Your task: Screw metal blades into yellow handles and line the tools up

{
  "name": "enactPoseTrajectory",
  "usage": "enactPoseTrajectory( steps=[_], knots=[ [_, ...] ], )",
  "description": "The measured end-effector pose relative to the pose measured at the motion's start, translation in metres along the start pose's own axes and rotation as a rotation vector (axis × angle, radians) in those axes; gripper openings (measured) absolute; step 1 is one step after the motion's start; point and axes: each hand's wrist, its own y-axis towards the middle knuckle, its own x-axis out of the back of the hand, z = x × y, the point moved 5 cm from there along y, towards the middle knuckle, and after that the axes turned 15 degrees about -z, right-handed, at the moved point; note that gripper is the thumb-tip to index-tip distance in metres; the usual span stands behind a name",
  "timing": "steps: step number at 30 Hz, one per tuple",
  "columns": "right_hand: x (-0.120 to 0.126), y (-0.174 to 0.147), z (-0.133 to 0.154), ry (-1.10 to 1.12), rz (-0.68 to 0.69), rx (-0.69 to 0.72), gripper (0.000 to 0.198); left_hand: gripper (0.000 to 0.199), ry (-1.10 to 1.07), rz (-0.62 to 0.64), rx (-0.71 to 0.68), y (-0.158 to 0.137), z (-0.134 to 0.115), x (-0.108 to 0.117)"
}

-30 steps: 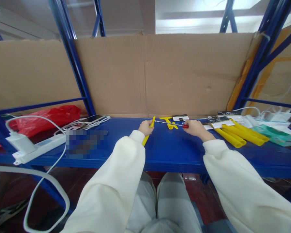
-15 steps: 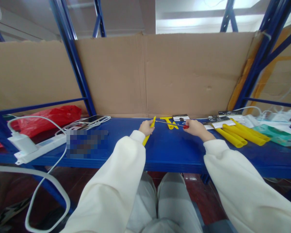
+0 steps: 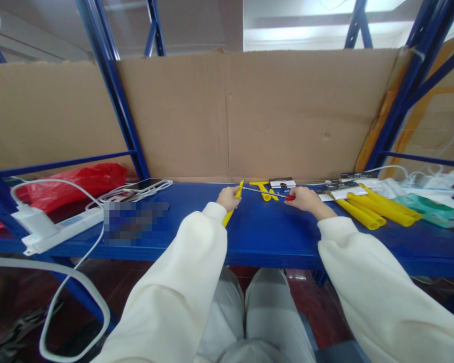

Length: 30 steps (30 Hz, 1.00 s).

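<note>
Closed around a yellow plastic tool with a T-shaped end [image 3: 230,214] is my left hand [image 3: 228,198], over the middle of the blue shelf top [image 3: 272,237]. My right hand [image 3: 304,200] grips the red handle of a screwdriver [image 3: 263,191]. Its thin metal shaft points left, and its tip meets or comes very close to the head of the yellow tool; which of the two I cannot tell. Behind the shaft lie another yellow T-shaped piece [image 3: 264,190] and a small yellow piece [image 3: 273,195], beside a black-and-white card [image 3: 282,183].
To the right lie several yellow tubes [image 3: 386,207] with cards and a green plastic packet [image 3: 433,209]. A white power strip [image 3: 66,232], cables, a phone [image 3: 149,185] and a red bag [image 3: 79,184] occupy the left. Cardboard [image 3: 265,116] walls the back.
Both hands, the yellow tool and the screwdriver look almost the same as before. At the lower left, a shoe on the floor has shifted slightly right.
</note>
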Motion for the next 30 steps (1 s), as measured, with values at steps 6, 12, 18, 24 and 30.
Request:
enactPoseTrajectory(
  steps=[6,12,18,24,30],
  knots=[
    [-0.0003,-0.001,0.0008,0.057,0.008,-0.031,0.018,0.038,-0.016,-0.011,0.015,0.001,0.0014,0.0002],
    [-0.0008,0.0004,0.0007,0.084,0.012,-0.047,0.013,0.036,-0.019,-0.007,0.006,0.0016,0.002,-0.0006],
    [-0.0073,0.0031,-0.0015,0.143,-0.009,-0.012,0.01,0.038,-0.016,-0.005,-0.001,0.0011,0.0005,0.0007],
    [-0.0095,0.0038,-0.0025,0.163,-0.001,0.014,0.004,0.044,-0.01,-0.001,0.026,0.0007,0.0008,0.0],
    [-0.0089,0.0037,-0.0038,0.154,-0.022,0.002,0.005,0.041,-0.006,0.007,0.009,0.0003,0.0004,-0.0004]
  ],
)
